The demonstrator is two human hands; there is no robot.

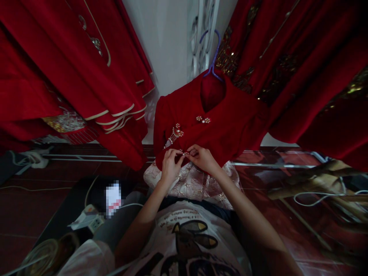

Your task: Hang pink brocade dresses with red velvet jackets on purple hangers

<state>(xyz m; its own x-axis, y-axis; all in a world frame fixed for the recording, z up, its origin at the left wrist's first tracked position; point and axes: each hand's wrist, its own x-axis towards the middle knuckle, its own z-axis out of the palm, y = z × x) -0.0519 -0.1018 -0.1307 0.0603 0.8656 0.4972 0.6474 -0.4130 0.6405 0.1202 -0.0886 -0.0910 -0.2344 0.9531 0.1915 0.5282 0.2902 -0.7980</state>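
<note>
The left hand (170, 166) and the right hand (203, 158) come together near the middle of the view, fingertips pinching a small beaded clasp (184, 153) between them, the left at its 9 o'clock end and the right at its 3 o'clock end. The clasp sits on the front of a red jacket (184, 103), which spreads from the hands up towards 12 o'clock. Just beside the hands, at 11 o'clock, a beaded brooch (175, 134) with dangling strands slants across the cloth; at 1 o'clock lies a second beaded fastening (203, 120), below the neckline. A purple hanger (213, 67) rises out of the collar, near white scrolled metalwork (201, 42). At 6 o'clock, pale brocade cloth (227, 176) shows under the jacket, and beyond it the wearer's printed white shirt (207, 214). Farther out, red garments (106, 80) hang at 10 o'clock and more, gold-trimmed, at 2 o'clock. A socket strip (95, 223) is at 8 o'clock, and dark red floor tiles (255, 184) stretch towards 4 o'clock
</note>
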